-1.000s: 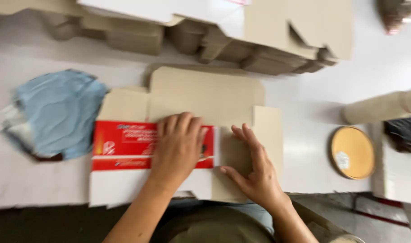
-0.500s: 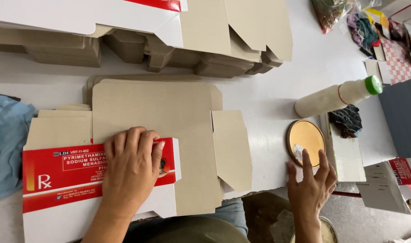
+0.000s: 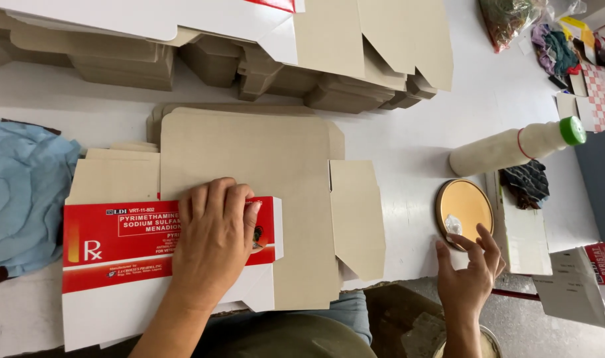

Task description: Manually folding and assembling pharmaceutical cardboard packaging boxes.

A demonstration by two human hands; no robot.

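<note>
bench (image 3: 415,142): white surface, spans the whole view; near edge runs along the bottom.
flat carton stacks (image 3: 249,59): far side of bench, grey-brown unfolded cartons piled in several overlapping heaps, one white-faced sheet on top at far left.
carton blank (image 3: 263,192): centre of bench, lying flat on a few more blanks of the same kind; grey-brown inner face up, side flap pointing right, near edge reaching the bench edge. Its near-left panel is folded over and shows the printed outer face: red band with white lettering, white strip below.
blue cloth (image 3: 21,192): left edge of bench, crumpled, just beside the blank stack.
bottle (image 3: 514,149): right of centre, lying on its side, off-white body, green cap pointing far-right.
round tin (image 3: 465,209): right, near the bench edge; gold-yellow disc with dark rim, a small white lump resting on it.
dark rag (image 3: 524,182): bunched, between bottle and a white card, just right of the tin.
left hand (image 3: 213,242): palm down, fingers together and flat, pressing on the red folded panel; gripping nothing.
right hand (image 3: 468,275): open, fingers spread, fingertips at the near rim of the round tin; contact cannot be told for certain; holding nothing.
</note>
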